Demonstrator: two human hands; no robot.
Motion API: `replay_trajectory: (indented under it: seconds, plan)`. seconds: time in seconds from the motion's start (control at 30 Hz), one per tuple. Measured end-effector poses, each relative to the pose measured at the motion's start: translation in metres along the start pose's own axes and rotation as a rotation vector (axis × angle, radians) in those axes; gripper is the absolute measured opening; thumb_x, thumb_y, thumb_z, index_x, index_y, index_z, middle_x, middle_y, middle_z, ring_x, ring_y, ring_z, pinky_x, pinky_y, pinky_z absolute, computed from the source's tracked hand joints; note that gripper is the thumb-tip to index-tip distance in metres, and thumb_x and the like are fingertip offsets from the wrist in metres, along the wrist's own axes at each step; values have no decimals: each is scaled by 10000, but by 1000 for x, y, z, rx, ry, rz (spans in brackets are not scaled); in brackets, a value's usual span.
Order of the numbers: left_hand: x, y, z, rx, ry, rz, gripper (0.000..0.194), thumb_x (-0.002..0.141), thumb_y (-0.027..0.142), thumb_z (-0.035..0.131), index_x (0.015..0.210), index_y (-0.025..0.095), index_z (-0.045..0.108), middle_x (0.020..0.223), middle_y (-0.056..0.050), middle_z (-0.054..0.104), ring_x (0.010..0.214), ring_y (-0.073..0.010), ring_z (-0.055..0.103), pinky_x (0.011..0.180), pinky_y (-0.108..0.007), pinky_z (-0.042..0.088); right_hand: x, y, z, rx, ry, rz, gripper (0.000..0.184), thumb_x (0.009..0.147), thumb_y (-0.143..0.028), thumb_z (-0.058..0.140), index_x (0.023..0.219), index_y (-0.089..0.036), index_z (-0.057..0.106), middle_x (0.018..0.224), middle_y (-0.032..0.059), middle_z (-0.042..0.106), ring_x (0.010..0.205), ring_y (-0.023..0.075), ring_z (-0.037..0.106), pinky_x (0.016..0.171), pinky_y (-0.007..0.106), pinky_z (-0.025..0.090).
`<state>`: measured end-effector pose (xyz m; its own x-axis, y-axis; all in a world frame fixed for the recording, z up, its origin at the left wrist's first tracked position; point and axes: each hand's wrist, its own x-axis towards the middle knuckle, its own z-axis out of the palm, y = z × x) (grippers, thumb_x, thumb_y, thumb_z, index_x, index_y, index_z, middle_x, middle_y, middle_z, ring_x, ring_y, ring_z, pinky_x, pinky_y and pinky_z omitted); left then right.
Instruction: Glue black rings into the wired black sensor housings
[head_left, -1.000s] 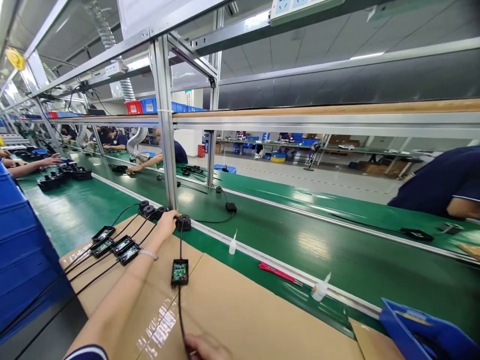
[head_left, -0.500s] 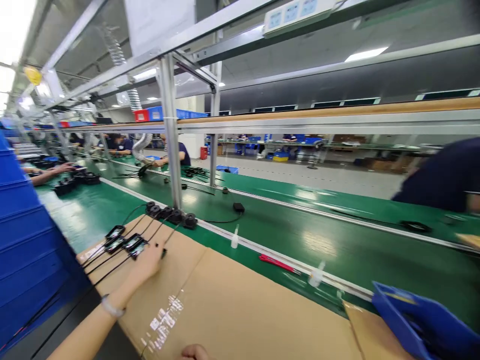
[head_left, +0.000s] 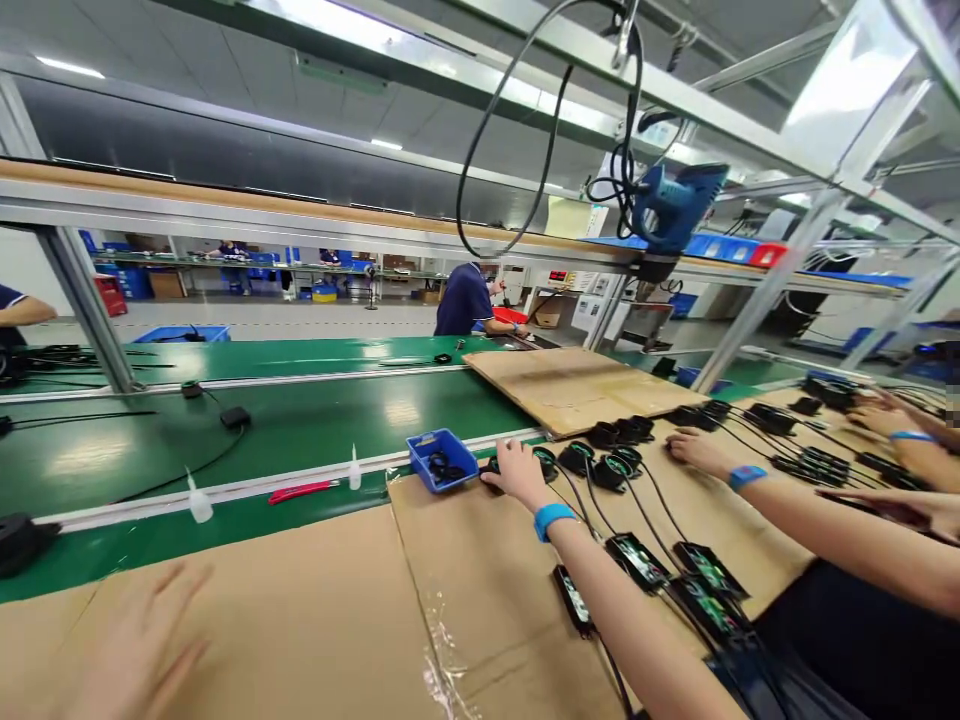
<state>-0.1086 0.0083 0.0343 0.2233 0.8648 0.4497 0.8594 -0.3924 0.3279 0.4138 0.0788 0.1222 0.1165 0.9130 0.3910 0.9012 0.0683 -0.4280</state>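
Note:
My right hand (head_left: 521,475), with a blue wristband, has its fingers curled over a black round part at the cardboard's far edge, just right of a small blue bin (head_left: 442,462). The part is mostly hidden under the fingers. My left hand (head_left: 139,645) is blurred above the cardboard (head_left: 300,600) at lower left, fingers spread and holding nothing. Beside my right forearm lie open black cases with green circuit boards (head_left: 636,560), cabled to black round housings (head_left: 616,470). One narrower black case (head_left: 574,602) lies left of the forearm.
A co-worker's hand (head_left: 697,450) reaches in at right among more cabled parts. A red cutter (head_left: 304,491) and clear bottles (head_left: 199,497) lie or stand along the green bench edge. A cardboard sheet (head_left: 555,385) rests across the rail. A blue power tool (head_left: 671,210) hangs overhead.
The view has swung from left to right. My left hand has left the cased boards on the left and now hangs free; my right hand now reaches to a black round part.

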Motion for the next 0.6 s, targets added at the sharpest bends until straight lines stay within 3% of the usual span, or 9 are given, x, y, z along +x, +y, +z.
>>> replay_trajectory:
  seconds: [0.07,0.13,0.27,0.33,0.43,0.5,0.6]
  plan:
    - [9,38,18,-69,-25,81,612,833,407,599,1389,568,402,1377,70,595,1221,-284,607,960,-429,571,2,22,-1,-2,12,26,204,684,-110,699,853,-198,628,889,171,662,990,416,645,804,507,509]
    - [18,79,31,-173,-127,78,526,823,368,608,1344,405,551,1366,-33,607,1200,-302,621,967,-409,567,-3,36,-1,14,20,30,140,730,-167,681,847,-217,623,858,146,670,917,371,674,768,458,518]
    - [39,149,50,-495,-340,11,420,872,369,559,1290,346,591,1352,-74,601,1199,-283,614,1014,-426,524,-24,39,-1,91,32,-20,182,818,-281,591,962,-170,605,960,144,674,952,321,668,824,436,511]
    - [53,177,59,-715,-438,-90,484,882,423,569,1354,324,528,1364,-101,578,1203,-273,603,1033,-434,503,-36,25,2,163,1,-82,265,814,-298,612,1035,-156,586,1019,133,675,966,293,662,849,428,518]
    - [76,215,74,-1099,-526,-370,673,876,481,602,1475,283,368,1401,-154,523,1221,-273,590,974,-409,531,-55,-16,15,288,-85,-205,403,803,-285,665,1174,-181,547,1172,116,655,1082,255,634,928,394,517]
    - [86,233,81,-1317,-483,-478,701,847,472,647,1466,290,373,1416,-149,508,1191,-272,602,894,-375,562,-69,-48,24,356,-158,-288,462,804,-251,676,1241,-218,529,1255,95,629,1168,238,600,985,379,500]
    - [88,240,83,-1406,-303,-537,553,742,434,734,1238,238,591,1293,-106,605,1090,-254,626,784,-300,569,-98,-77,30,404,-246,-369,636,814,-200,659,1401,-251,422,1387,100,548,1279,244,529,1058,408,459]
